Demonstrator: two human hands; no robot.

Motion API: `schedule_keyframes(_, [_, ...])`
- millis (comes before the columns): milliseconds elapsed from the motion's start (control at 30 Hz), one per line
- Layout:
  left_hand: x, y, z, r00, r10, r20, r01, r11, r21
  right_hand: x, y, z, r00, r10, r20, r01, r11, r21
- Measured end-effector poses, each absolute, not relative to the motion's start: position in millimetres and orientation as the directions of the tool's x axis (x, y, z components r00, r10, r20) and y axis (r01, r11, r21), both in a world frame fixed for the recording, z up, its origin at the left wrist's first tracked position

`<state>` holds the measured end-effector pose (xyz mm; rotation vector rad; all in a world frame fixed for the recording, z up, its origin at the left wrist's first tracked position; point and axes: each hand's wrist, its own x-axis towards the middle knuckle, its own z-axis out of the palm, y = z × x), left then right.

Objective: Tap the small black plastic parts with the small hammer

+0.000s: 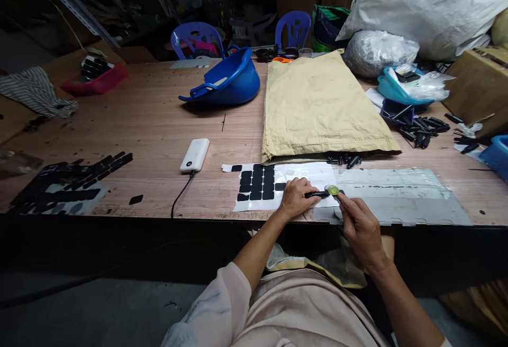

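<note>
Above the white sheet (291, 170) my left hand (296, 199) is closed on a slim black piece (315, 194) that points right. Black rounded stickers (257, 182) sit in rows on the sheet's left part. My right hand (361, 225) pinches a small tool with a round yellow-green end (333, 190), which is at the right tip of the black piece. Whether the two touch cannot be made out. Under my right fingers lies the edge of a clear grey plastic sheet (397, 196).
A tan cloth sack (317, 103) lies beyond the sheet, with black pieces (351, 161) at its front edge. More black pieces (424, 130) are piled right. A white power bank (194, 155) with a cable, a blue basin (234, 80) and black sticker strips (103, 170) are left.
</note>
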<state>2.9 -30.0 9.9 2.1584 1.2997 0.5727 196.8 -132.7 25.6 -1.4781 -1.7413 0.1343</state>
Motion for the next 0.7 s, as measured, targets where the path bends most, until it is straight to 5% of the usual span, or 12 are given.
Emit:
schedule_keyframes(267, [1,-30,7,0.455,0.886,0.084,0.652,-0.397,0.646,221,-122,30,0.127,0.855,0.504,0.821,0.195,-0.537])
schedule_keyframes(467, [-1,-31,9,0.479,0.874,0.086,0.646,-0.417,0.639,291,-96,13,0.226,0.844,0.487,0.950,-0.080,-0.303])
schedule_keyframes(700, [-1,-34,8,0.460,0.884,0.085,0.652,-0.401,0.644,311,-86,-8,0.212,0.819,0.534,0.977,-0.160,-0.142])
